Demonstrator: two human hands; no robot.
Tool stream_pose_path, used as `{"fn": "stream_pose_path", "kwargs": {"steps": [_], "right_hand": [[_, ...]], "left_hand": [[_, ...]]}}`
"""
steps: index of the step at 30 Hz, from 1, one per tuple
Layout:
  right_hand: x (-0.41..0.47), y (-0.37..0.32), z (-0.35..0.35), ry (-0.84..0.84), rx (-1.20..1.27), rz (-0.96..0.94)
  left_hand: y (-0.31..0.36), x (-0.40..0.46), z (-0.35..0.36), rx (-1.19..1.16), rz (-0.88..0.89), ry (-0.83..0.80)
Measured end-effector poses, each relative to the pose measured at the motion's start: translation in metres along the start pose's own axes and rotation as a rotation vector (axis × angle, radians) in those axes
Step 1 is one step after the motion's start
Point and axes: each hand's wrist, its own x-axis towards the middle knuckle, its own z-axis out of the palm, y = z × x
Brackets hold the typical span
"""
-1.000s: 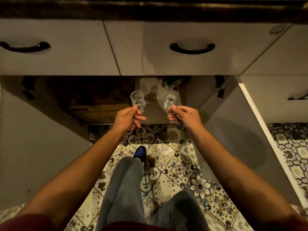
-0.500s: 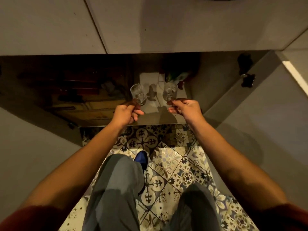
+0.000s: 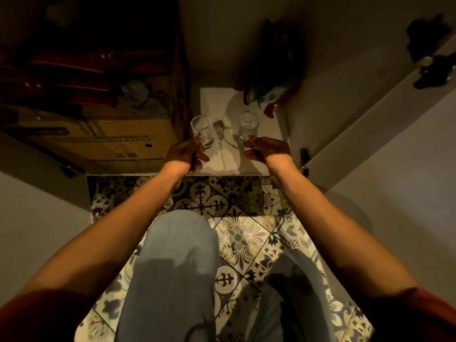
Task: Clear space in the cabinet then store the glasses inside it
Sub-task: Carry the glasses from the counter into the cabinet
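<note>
Two small clear glasses are inside the open low cabinet, over its pale floor (image 3: 217, 99). My left hand (image 3: 185, 154) grips the left glass (image 3: 202, 130) by its base. My right hand (image 3: 267, 149) pinches the base of the right glass (image 3: 248, 127). Both glasses are upright, a hand's width apart, low over the cabinet floor; I cannot tell whether they touch it. Their shadows fall on the floor between them.
A cardboard box (image 3: 98, 141) with dark red items on top fills the cabinet's left half. A red and green packet (image 3: 269, 97) lies at the back right. Both doors stand open: left door (image 3: 37, 213), right door (image 3: 385, 134). Patterned floor tiles (image 3: 237, 238) lie under my knees.
The view has dropped lower and closer to the cabinet. Both hands have carried the glasses forward from in front of the opening to inside it, down near its floor.
</note>
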Motion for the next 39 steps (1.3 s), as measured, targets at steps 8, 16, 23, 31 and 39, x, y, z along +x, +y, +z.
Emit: {"fn": "stream_pose_path", "kwargs": {"steps": [8, 16, 23, 31, 39], "right_hand": [[0.040, 0.044, 0.002, -0.021, -0.003, -0.001], [0.069, 0.097, 0.010, -0.072, -0.017, -0.018], [0.088, 0.118, 0.028, -0.059, -0.021, 0.022], [0.134, 0.145, 0.045, 0.057, -0.013, 0.181], [0.163, 0.155, 0.052, -0.045, -0.155, 0.201]], "left_hand": [[-0.040, 0.026, 0.005, -0.035, -0.002, -0.042], [-0.075, 0.049, -0.003, -0.091, 0.007, 0.010], [-0.102, 0.070, -0.008, -0.144, -0.039, 0.032], [-0.120, 0.107, 0.006, -0.354, -0.142, 0.010], [-0.141, 0.146, 0.003, -0.311, -0.172, 0.040]]}}
